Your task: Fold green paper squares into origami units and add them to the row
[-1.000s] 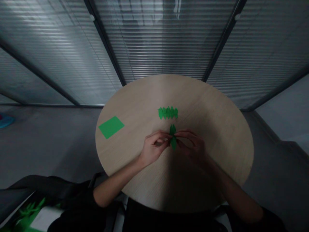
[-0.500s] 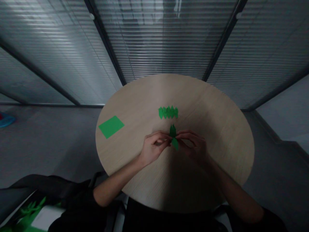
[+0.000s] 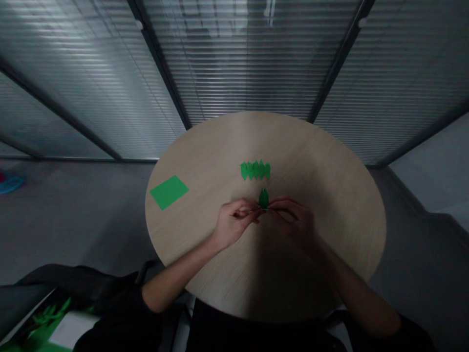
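Observation:
Between my two hands is a small piece of folded green paper (image 3: 263, 198), its split pointed end facing away from me. My left hand (image 3: 236, 217) pinches it from the left, thumb and fingertips pressed at its lower edge. From the right, my right hand (image 3: 293, 217) pinches the same piece, in shadow. Just beyond my fingers, a row of several small folded green paper pieces (image 3: 255, 170) stands close together on the round wooden table (image 3: 205, 146). A flat green paper sheet (image 3: 169, 192) lies at the table's left side.
Glass panels with blinds (image 3: 252, 63) rise behind the table. At lower left is a bag (image 3: 69, 274) or dark container with green items and a white card (image 3: 73, 330). A blue object (image 3: 10, 184) lies on the floor at far left.
The lower green flap that hung toward me below my fingertips has folded up out of sight. Both hands have stayed nearly in place.

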`<state>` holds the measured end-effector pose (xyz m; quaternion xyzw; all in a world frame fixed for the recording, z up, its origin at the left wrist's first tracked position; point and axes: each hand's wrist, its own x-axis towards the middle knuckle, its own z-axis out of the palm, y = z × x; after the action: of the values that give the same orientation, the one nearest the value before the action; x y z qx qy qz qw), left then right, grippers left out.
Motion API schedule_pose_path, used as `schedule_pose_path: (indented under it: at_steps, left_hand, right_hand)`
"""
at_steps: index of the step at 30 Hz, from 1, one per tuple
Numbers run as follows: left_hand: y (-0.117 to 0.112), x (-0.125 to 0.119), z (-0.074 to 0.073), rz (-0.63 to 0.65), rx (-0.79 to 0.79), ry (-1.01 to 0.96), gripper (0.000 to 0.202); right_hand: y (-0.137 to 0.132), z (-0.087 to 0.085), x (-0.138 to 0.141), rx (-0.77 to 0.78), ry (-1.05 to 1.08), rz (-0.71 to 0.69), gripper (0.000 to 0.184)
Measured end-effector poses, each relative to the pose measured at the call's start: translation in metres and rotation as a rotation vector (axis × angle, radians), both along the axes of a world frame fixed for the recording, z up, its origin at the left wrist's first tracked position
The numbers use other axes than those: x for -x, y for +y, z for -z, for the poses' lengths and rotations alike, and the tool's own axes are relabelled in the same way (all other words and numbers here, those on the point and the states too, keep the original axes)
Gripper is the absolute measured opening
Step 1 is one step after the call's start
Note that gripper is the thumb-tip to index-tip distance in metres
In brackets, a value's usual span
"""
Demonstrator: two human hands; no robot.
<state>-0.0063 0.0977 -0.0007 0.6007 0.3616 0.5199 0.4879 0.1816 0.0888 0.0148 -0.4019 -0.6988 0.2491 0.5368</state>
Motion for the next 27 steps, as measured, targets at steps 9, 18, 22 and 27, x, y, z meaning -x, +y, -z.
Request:
schedule_pose_path:
  at_steps: [9, 18, 22, 27]
  left_hand:
    - [0.001, -0.004, 0.000, 0.025, 0.086, -0.043, 0.023]
    - [0.004, -0.004, 0.001, 0.051, 0.110, -0.064, 0.026]
    - [0.003, -0.004, 0.000, 0.053, 0.144, -0.086, 0.030]
    - [0.003, -0.004, -0.002, 0.044, 0.195, -0.099, 0.032]
  right_hand:
    - [0.000, 0.007, 0.005, 0.214, 0.200, -0.046, 0.009]
    - [0.001, 0.012, 0.005, 0.320, 0.284, -0.070, 0.012]
    - [0.001, 0.014, 0.006, 0.370, 0.311, -0.075, 0.016]
    - [0.001, 0.019, 0.008, 0.429, 0.358, -0.064, 0.021]
